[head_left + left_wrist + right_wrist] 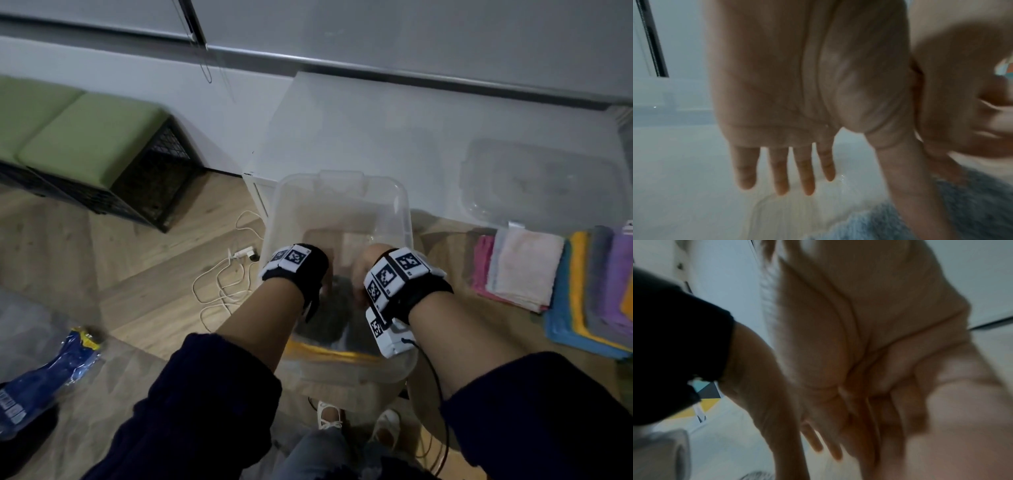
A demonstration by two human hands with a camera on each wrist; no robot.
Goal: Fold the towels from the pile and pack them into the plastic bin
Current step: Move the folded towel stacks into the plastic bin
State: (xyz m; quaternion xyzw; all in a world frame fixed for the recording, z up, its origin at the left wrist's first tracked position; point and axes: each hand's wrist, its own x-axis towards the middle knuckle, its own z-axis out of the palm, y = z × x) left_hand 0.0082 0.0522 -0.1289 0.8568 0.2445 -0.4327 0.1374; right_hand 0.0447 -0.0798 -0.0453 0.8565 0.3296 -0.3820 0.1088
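A clear plastic bin point(342, 178) stands on the floor in front of me, and both hands reach down into it. A folded grey towel point(329, 311) lies in the bin on a yellow towel point(329, 353). My left hand point(325, 274) hangs beside it with straight, spread fingers point(803, 170) and holds nothing; the grey towel point(982, 207) is just below its thumb. My right hand point(363, 270) hovers over the towel, blurred, fingers point(900, 402) loosely bent with nothing seen in them. The pile of coloured towels point(524, 270) lies to the right.
The bin's clear lid point(541, 185) rests on a white table point(376, 137) behind the pile. A white cable and charger point(222, 284) lie on the wooden floor to the left. A green cushioned bench point(85, 130) stands far left, with a blue plastic package point(34, 383) near me.
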